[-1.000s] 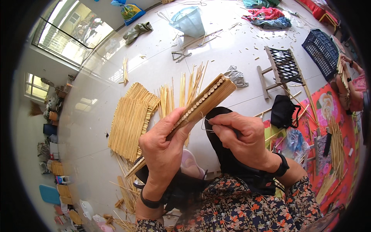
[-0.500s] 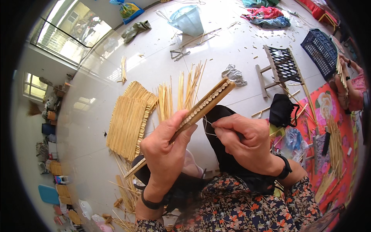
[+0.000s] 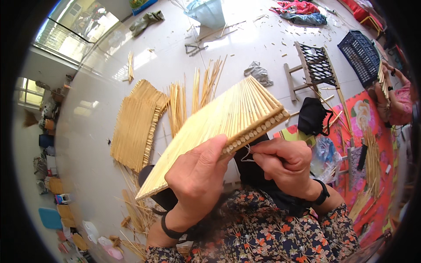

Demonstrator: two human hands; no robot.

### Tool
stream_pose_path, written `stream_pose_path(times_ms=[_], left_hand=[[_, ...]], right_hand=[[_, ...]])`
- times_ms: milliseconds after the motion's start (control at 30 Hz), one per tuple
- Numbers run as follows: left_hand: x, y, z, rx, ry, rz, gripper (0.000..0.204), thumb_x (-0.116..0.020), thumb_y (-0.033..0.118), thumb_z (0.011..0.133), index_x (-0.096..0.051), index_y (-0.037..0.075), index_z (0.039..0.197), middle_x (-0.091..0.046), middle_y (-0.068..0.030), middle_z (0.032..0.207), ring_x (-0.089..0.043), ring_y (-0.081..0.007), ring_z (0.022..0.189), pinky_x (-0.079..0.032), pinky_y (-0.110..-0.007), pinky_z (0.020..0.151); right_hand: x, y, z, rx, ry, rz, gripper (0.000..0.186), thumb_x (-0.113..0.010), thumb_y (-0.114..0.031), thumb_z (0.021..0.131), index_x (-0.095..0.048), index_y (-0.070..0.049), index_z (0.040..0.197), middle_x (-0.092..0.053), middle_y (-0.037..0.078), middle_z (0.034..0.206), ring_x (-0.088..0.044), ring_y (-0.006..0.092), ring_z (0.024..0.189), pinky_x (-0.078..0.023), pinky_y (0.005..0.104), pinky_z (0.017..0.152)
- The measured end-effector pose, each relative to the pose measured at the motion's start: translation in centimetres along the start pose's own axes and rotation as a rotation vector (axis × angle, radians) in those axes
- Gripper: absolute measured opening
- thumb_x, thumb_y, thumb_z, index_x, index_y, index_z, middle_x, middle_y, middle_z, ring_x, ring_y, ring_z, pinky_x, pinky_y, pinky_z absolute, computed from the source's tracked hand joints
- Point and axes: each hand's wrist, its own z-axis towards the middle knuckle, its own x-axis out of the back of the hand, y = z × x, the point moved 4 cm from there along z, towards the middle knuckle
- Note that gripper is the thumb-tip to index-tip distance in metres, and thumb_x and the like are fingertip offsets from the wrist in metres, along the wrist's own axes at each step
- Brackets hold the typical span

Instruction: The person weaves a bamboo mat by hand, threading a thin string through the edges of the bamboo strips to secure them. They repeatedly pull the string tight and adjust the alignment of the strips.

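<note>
A pale panel of straight reed stalks (image 3: 228, 109) is tilted in front of me, its stalk ends in a row between two slim strips along the edge. My left hand (image 3: 195, 173) grips that edge, thumb on top, with the fingers hidden beneath. Close by on the right, my right hand (image 3: 285, 164) is closed in a pinch on a thin white string (image 3: 246, 153), which loops near the panel's edge. Bound panels of the same kind (image 3: 131, 131) lie stacked on the floor to the left, beside upright-looking bunches of loose stalks (image 3: 177, 107).
A wooden stool with black webbing (image 3: 319, 65) stands at the right, near a dark blue crate (image 3: 359, 57). A black bag-like item (image 3: 312, 116) lies by a red floral cloth (image 3: 388, 144). Another person's arm (image 3: 397, 94) holds stalks at the far right. Scraps litter the floor.
The panel has turned from edge-on to show its broad upper face. Its far end has swung to the right and lower. My right hand still pinches the string and has moved slightly right and down.
</note>
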Motion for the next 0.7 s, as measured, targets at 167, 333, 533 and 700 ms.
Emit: stream_pose_path(times_ms=[167,333,533,700], left_hand=[[-0.7,1.9,-2.4,-0.129,-0.083,0.068,0.036,-0.085,0.002,0.09,-0.075,-0.003,0.124,-0.081,-0.018,0.108,-0.081,-0.0323,0.095,-0.064,-0.036,0.079],[-1.2,1.6,-4.3,-0.176,-0.114,0.001,0.043,-0.083,-0.004,0.088,-0.065,-0.005,0.127,-0.079,-0.0253,0.12,-0.08,-0.0391,0.109,-0.066,-0.043,0.092],[-1.3,1.8,-5.1,-0.18,-0.13,-0.007,0.023,-0.078,0.001,0.095,-0.07,-0.003,0.115,-0.081,-0.0253,0.117,-0.081,-0.0377,0.111,-0.065,-0.041,0.094],[-1.0,2.1,-5.3,-0.19,-0.118,0.022,0.013,-0.075,0.007,0.101,-0.074,-0.003,0.109,-0.082,-0.0236,0.112,-0.082,-0.0352,0.109,-0.064,-0.039,0.093]], right_hand=[[1.4,3.8,-4.7,-0.201,-0.041,0.251,0.017,-0.069,0.008,0.099,-0.08,0.004,0.111,-0.074,0.005,0.079,-0.064,0.0078,0.061,-0.049,0.0248,0.055],[1.6,5.7,-6.6,-0.3,-0.074,0.45,0.02,-0.068,0.007,0.099,-0.081,0.006,0.115,-0.078,0.006,0.086,-0.067,0.0079,0.064,-0.053,0.0234,0.058],[3.3,6.8,-6.8,-0.365,-0.123,0.437,0.016,-0.071,0.006,0.098,-0.079,0.006,0.112,-0.075,0.005,0.078,-0.067,0.0076,0.063,-0.052,0.0232,0.058],[3.4,6.3,-6.9,-0.4,-0.133,0.349,0.015,-0.079,0.002,0.096,-0.077,0.004,0.111,-0.073,0.004,0.074,-0.067,0.0089,0.063,-0.052,0.024,0.059]])
